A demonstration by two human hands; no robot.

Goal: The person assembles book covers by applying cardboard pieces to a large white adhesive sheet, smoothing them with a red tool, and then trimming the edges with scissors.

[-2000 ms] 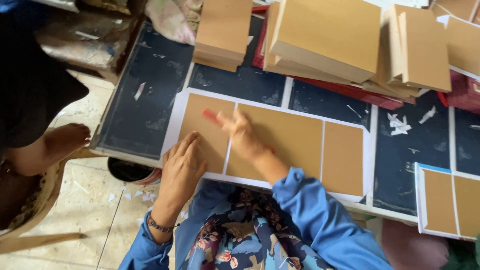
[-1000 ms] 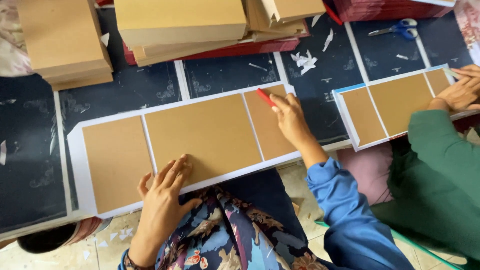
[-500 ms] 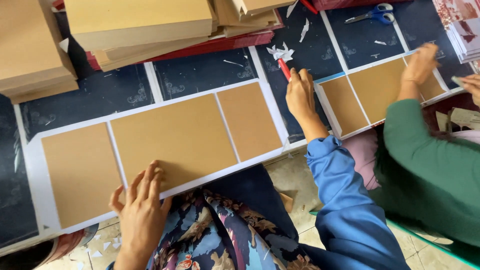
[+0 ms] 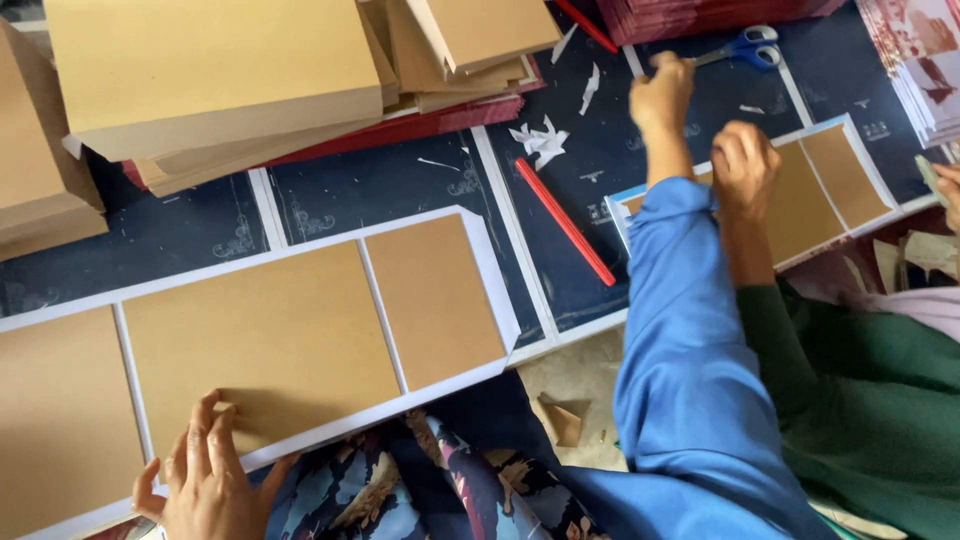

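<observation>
Right hand [image 4: 660, 95] has let go of the red stick [image 4: 565, 222], which now lies loose on the dark printed work surface [image 4: 400, 185]; arm stretched far out, fingers curled at the handle end of the blue-handled scissors [image 4: 740, 48], grip itself not readable. Looks like a tool swap. Left hand [image 4: 205, 480], fingers spread flat, pins the near edge of the white sheet [image 4: 490, 270] carrying 3 matte brown board panels [image 4: 260, 335], corner clipped. A neighbour's hand [image 4: 745, 165], green sleeve, presses a second sheet [image 4: 835, 175]. Stacked brown boards [image 4: 220, 70] behind; white paper scraps [image 4: 540, 140].
</observation>
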